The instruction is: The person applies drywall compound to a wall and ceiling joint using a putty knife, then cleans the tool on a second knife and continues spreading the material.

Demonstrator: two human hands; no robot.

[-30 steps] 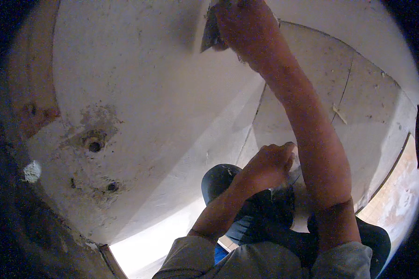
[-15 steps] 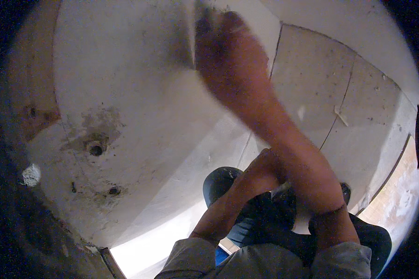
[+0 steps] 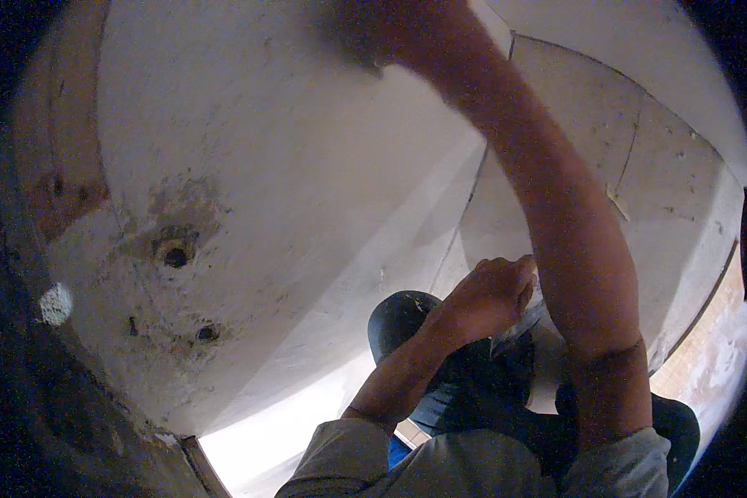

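My right hand (image 3: 382,31) is raised at the top edge, against the pale wall (image 3: 274,133), smeared by motion and partly in shadow. Its fingers look closed, but what is in them cannot be made out; a small dark tip shows just below it. Lower down, my left hand (image 3: 488,300) makes a fist near my knees. From under that fist sticks a flat, greyish, blade-like tool (image 3: 519,329), its far end partly covered by my right forearm.
On the left, the wall has a round hole (image 3: 174,256) with stained edges and a smaller hole (image 3: 207,333) below. Jointed panels (image 3: 581,108) stand to the right. A bright strip (image 3: 282,432) lies low in the middle. My dark-clothed knee (image 3: 402,319) is close to the wall.
My right hand has moved up, leaving the thin pale straight edge seen beside it earlier out of sight. My left fist has turned and shifted slightly right, and its flat tool shows more.
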